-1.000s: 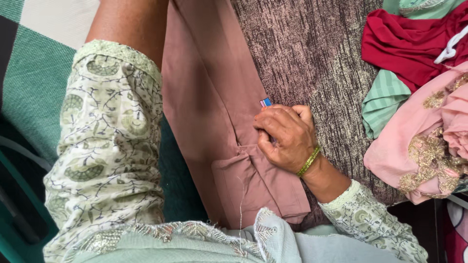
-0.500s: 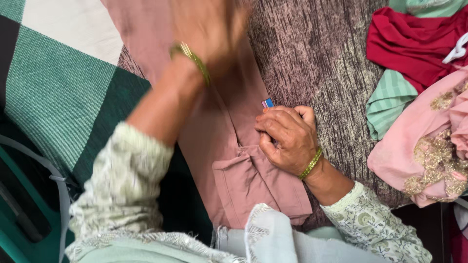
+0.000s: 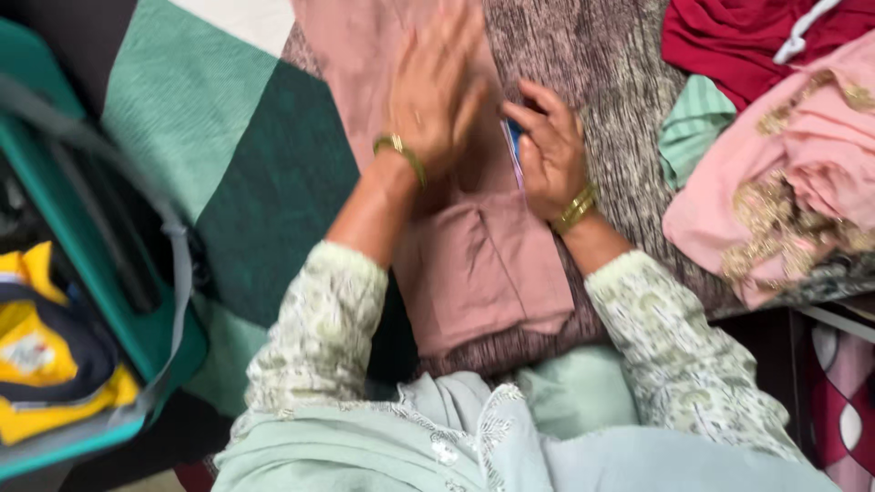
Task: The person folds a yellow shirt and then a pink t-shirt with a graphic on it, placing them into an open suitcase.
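A dusty-pink garment point(image 3: 483, 264) lies lengthwise on a grey-brown mottled cloth point(image 3: 602, 82). My left hand point(image 3: 437, 91) rests flat on the garment with its fingers spread; a gold bangle circles the wrist. My right hand point(image 3: 550, 150) pinches the garment's right edge, where a small blue tag shows between the fingers; it wears green-gold bangles. Both sleeves are pale green with a leaf print.
A heap of clothes lies at the right: a red piece point(image 3: 729, 46), a striped mint piece point(image 3: 693, 128) and a pink piece with gold embroidery point(image 3: 784, 200). A green, black and white checked cover point(image 3: 228, 155) spreads left. A teal bag point(image 3: 82, 364) holds yellow cloth.
My left hand swept down the garment and now lies beside my right hand. The view has tilted left and pulled back, bringing the teal bag into sight.
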